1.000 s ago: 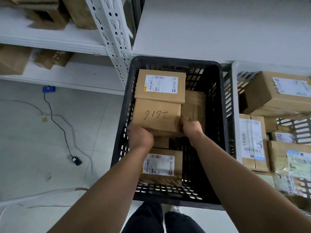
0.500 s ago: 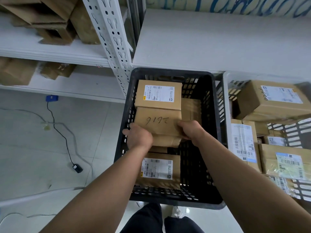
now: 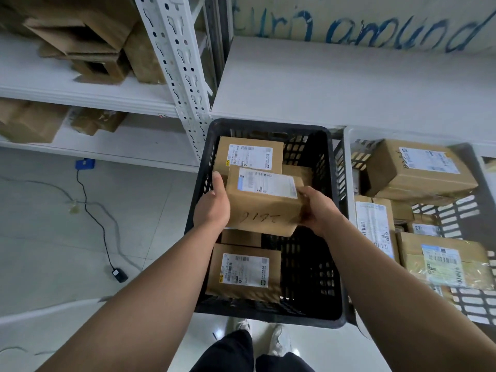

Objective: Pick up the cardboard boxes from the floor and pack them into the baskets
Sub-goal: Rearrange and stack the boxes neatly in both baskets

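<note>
Both hands hold one box [image 3: 264,208] up over the middle of the black basket [image 3: 268,124], clear of the floor [image 3: 53,251]. Left hand [image 3: 212,208] lies flat on the box's left end, fingers straight & together, pointing away from the person. Right hand [image 3: 319,210] grips the right end: thumb on the top edge by the label, other fingers curled underneath, mostly hidden. Box is tilted, white label face turned up, handwritten digits on the near face. Inside the black basket: far box [image 3: 249,157] w/ a white label at the back left, near box [image 3: 244,272] w/ a label at the front left, and a small plain box [image 3: 241,237] between them, partly under the held one. Right half of the basket bottom shows its mesh. White basket [image 3: 347,170] stands just beside the black one on the right, touching or not, can't tell. It holds several labelled parcels [image 3: 413,170]. At left a white shelf [image 3: 107,95] carries loose cardboard. A black cable [image 3: 86,208] w/ an adapter [image 3: 120,275] lies on the floor. Blue handwriting [image 3: 349,30] on the wall, top right. Dark trousers [image 3: 228,353] & light shoes [image 3: 280,339] show at the bottom edge.
</note>
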Tool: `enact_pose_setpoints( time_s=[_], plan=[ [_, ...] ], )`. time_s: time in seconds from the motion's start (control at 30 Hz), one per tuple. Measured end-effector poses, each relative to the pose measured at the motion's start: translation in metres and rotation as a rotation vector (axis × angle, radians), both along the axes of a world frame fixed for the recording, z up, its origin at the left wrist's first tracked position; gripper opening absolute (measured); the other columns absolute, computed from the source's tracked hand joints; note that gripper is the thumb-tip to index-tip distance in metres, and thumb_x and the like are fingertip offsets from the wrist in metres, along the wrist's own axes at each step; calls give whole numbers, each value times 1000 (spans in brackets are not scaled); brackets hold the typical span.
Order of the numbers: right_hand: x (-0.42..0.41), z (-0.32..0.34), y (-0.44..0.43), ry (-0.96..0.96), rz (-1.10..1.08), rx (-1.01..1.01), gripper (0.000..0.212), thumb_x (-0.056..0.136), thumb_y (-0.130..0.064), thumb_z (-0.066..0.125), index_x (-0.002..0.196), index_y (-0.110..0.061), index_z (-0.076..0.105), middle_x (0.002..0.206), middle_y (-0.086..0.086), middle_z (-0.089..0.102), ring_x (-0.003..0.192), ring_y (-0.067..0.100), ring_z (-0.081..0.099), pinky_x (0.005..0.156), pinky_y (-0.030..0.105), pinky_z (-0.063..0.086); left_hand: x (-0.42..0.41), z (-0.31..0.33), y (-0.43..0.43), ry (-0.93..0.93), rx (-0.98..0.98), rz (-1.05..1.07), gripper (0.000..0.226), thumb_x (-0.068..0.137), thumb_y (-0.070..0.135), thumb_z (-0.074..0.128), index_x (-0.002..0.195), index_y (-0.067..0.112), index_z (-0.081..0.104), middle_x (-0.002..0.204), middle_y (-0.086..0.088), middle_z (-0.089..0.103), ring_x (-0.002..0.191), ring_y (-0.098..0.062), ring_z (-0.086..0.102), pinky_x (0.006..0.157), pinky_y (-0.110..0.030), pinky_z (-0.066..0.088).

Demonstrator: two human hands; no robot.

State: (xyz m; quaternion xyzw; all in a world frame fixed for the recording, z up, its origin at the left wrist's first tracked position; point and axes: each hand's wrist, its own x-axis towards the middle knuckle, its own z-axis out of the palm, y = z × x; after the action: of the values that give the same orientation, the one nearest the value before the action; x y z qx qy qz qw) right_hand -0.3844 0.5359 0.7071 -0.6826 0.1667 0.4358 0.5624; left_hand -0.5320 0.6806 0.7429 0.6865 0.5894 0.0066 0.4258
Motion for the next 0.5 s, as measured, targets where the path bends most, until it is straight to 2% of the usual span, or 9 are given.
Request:
enact_pose_setpoints(
  time_s=[0.07, 0.17, 0.27, 0.33, 0.43, 0.5],
  plan=[
    [1, -5, -6, -8, 21, 8, 25, 91, -19, 60, 111, -4, 63, 107, 14, 70, 98, 29, 68, 89, 46, 56, 0, -4, 0, 48, -39, -31, 68, 98, 59, 16, 78, 9, 57, 80, -7, 58, 66, -20, 53, 58, -29, 38],
    [-1, -14, -8, -25, 57, 14, 28, 90, -13, 62, 117, -3, 62, 109, 16, 71, 97, 29, 69, 75, 40, 59, -1, -15, -2, 82, -55, -38, 58, 102, 47, 21, 76, 7, 53, 85, -10, 56, 64, -19, 49, 57, -31, 36],
    [-7, -22, -3, -76, 127, -35, 33, 91, -17, 64, 123, -9, 63, 111, 10, 70, 98, 24, 67, 68, 34, 56, 1, -25, -3, 71, -111, -2, 47, 104, 35, 27, 103, 3, 60, 108, -15, 63, 81, -25, 54, 62, -29, 38],
    [-10, -26, 1, -85, 182, -44, 30, 95, -19, 60, 125, -14, 62, 112, 5, 69, 93, 19, 64, 65, 31, 52, 4, -32, -3, 59, -151, 44, 36, 103, 23, 34, 119, 3, 58, 121, -14, 62, 94, -27, 57, 64, -27, 39],
    [-11, -35, 12, -76, 237, -14, 32, 94, -21, 61, 126, -17, 62, 111, 3, 70, 94, 18, 65, 67, 31, 51, 7, -40, 1, 68, -188, 146, 33, 102, 19, 40, 123, 1, 57, 126, -15, 60, 108, -30, 59, 74, -32, 45],
    [-12, -42, 22, -100, 260, -10, 38, 92, -21, 65, 128, -15, 62, 110, 4, 71, 100, 22, 67, 76, 36, 57, 6, -44, 2, 85, -174, 236, 37, 103, 24, 42, 124, -3, 55, 127, -18, 60, 114, -33, 58, 76, -32, 43]
  ],
)
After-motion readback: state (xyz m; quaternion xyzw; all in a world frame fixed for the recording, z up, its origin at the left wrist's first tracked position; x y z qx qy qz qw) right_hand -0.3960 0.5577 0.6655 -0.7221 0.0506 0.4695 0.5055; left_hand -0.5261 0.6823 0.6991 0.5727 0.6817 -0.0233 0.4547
